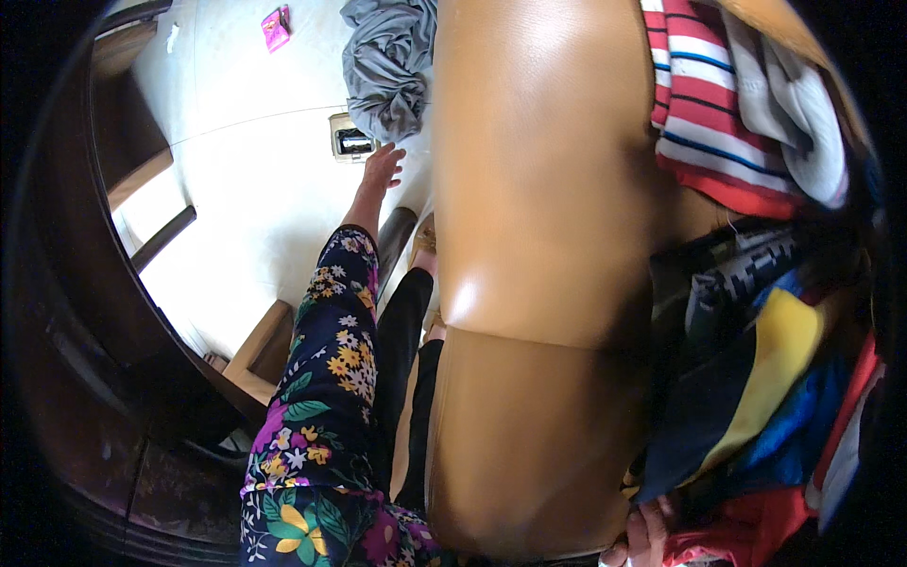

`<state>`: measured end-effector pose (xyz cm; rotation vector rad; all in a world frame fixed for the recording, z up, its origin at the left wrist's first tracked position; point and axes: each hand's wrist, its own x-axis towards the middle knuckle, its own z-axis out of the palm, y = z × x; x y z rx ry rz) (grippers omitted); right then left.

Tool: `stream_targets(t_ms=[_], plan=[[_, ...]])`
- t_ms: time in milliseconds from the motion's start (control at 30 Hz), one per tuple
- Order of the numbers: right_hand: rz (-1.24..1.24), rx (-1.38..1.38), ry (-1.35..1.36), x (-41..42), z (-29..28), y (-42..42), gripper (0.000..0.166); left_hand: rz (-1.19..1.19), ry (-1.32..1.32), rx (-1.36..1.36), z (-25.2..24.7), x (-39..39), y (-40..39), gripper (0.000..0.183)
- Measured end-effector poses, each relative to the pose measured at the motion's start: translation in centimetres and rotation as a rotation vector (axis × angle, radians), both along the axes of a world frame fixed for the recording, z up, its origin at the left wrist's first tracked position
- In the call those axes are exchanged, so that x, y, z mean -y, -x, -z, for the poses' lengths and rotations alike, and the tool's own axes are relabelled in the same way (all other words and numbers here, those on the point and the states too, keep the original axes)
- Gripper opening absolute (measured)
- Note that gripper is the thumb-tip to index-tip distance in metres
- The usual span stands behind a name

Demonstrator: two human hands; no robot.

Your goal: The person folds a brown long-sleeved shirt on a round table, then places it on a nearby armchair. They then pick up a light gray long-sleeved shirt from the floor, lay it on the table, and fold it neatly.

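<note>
My left hand (382, 166) reaches out below a crumpled grey cloth (386, 78), its fingers apart and nothing seen in them. Close to the fingertips on the floor lies a small beige case-like object (352, 142) with a dark shiny middle. At the bottom right, my right hand (643, 535) has bent fingers beside a red cloth (737, 528); whether it grips the cloth is unclear. Above it are a dark navy and yellow cloth (772, 354) and blue fabric (801, 425). A red and white striped cloth (723, 106) lies higher, next to a pale grey-white cloth (815, 127).
A tan leather-like seat (538, 212) runs between my hands. Dark wooden furniture (85, 283) curves along the left. A pink packet (275, 30) lies on the pale floor (234, 170). A dark furniture leg (397, 237) stands near my left forearm.
</note>
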<state>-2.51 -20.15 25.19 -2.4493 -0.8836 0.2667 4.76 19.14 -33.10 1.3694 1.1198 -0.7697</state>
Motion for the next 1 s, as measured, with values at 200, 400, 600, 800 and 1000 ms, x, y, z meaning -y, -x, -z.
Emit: stream_targets(t_ms=[200, 400, 600, 800, 1000], plan=[[0.009, 0.013, 0.0, -0.3, -0.6, 0.6, 0.036, -0.4, 0.188, 0.114, 0.4, 0.6, -1.8, 0.064], [0.025, -0.019, 0.029, -1.0, 0.3, 1.0, 0.034, -0.581, 0.27, 0.106, 1.6, 0.6, -2.3, 0.058], [0.041, -0.078, 0.06, -1.9, 1.6, 1.2, 0.032, -0.665, 0.321, 0.136, 5.0, 0.7, -2.4, 0.051], [0.057, -0.132, 0.091, -2.7, 2.4, 0.7, 0.03, -0.495, -0.067, 0.174, 6.3, 1.0, -1.8, 0.033], [0.109, -0.204, 0.138, -3.2, 2.6, -0.2, 0.028, -0.136, -0.415, 0.191, 0.8, 3.5, 4.0, 0.054]])
